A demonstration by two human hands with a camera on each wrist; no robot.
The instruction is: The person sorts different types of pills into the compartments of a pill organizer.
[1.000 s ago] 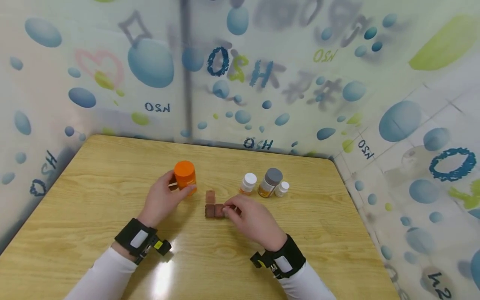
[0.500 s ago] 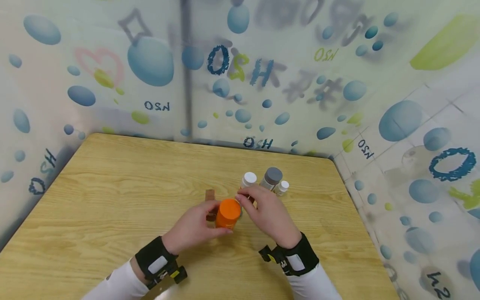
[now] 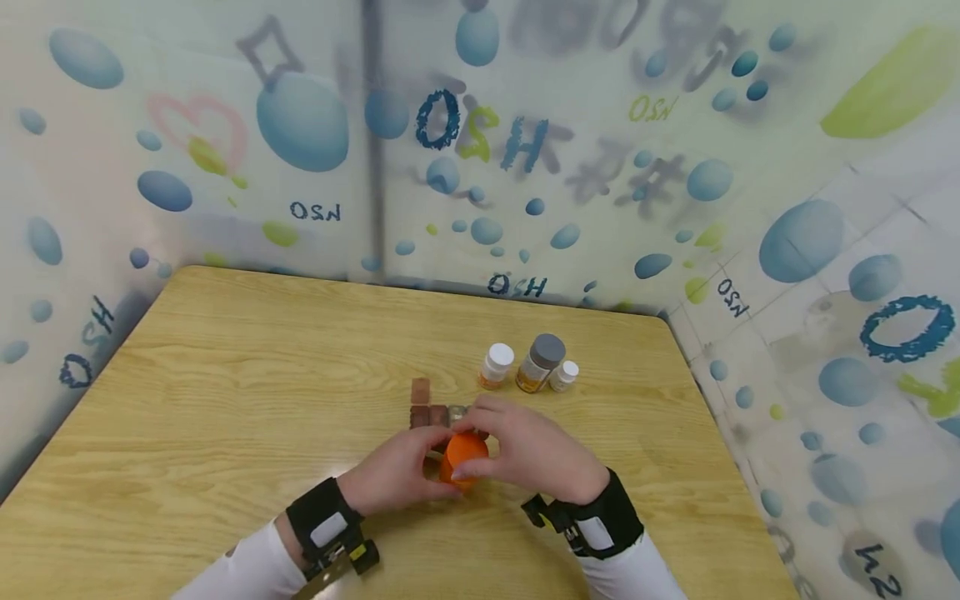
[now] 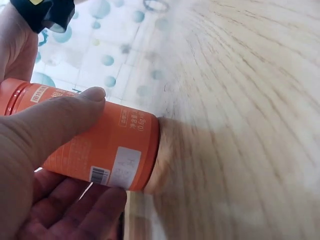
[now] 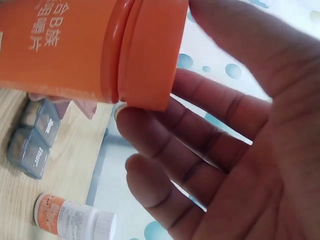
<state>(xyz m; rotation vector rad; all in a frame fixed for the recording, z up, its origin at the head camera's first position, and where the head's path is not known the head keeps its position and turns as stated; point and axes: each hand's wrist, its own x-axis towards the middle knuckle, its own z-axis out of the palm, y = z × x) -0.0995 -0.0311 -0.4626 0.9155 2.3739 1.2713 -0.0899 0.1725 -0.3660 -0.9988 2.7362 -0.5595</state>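
Observation:
An orange pill bottle with pale lettering and a white sticker is gripped round its body by my left hand, thumb along the near side. In the left wrist view its base is close to the wooden surface. My right hand holds the orange cap between thumb and fingertips, and the cap sits on the bottle. Just beyond, partly hidden by the hands, stands an L-shaped row of small pill box compartments, brownish, with a grey one toward the right. Grey compartments marked "Sun." and "Thur." show in the right wrist view.
Behind the right hand stand a white-capped bottle with an orange label, a larger grey-capped bottle and a small white bottle. The wooden table meets a patterned curtain at its back edge.
My left hand has brought the orange bottle from the left to in front of the pill box. My right hand has left the compartments and taken hold of the bottle's cap.

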